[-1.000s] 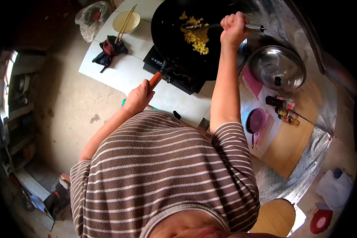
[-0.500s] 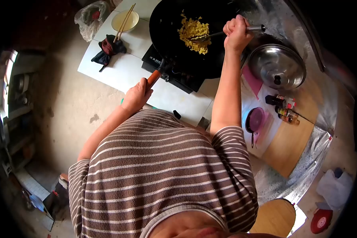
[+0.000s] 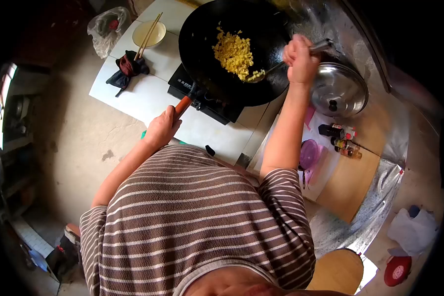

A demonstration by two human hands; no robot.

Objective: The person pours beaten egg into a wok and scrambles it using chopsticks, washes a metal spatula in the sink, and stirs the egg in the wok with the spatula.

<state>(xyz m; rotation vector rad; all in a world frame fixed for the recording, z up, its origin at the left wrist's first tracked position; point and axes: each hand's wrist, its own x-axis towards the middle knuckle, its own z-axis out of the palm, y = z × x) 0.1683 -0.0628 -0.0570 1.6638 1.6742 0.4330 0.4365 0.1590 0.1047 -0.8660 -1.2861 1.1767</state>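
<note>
Your left hand (image 3: 163, 129) is wrapped around the wok's orange handle (image 3: 182, 106), just off the table's near edge. Your right hand (image 3: 301, 60), slightly blurred, is clenched on the grip of a long metal utensil (image 3: 277, 67), above the wok's right rim. Utensil head is down in the wok (image 3: 202, 69), at the near-right edge of the yellow crumbled food (image 3: 233, 53), a few bits on it. Looks like egg; main pile sits around mid-wok, small scraps toward the far rim.

Wok is on a black stove (image 3: 180, 81), overhanging it, set in from the near edge of the white tiled table (image 3: 202, 135). Dark cloth (image 3: 123, 71) by the table's left corner. Pale bowl (image 3: 158, 41) farther back along the left edge, chopsticks (image 3: 149, 34) leaning across its rim, lower ends at the cloth.

Past the table's right edge: steel lid (image 3: 343, 89), knob up, then bottles (image 3: 332, 131) lying nearer you.
</note>
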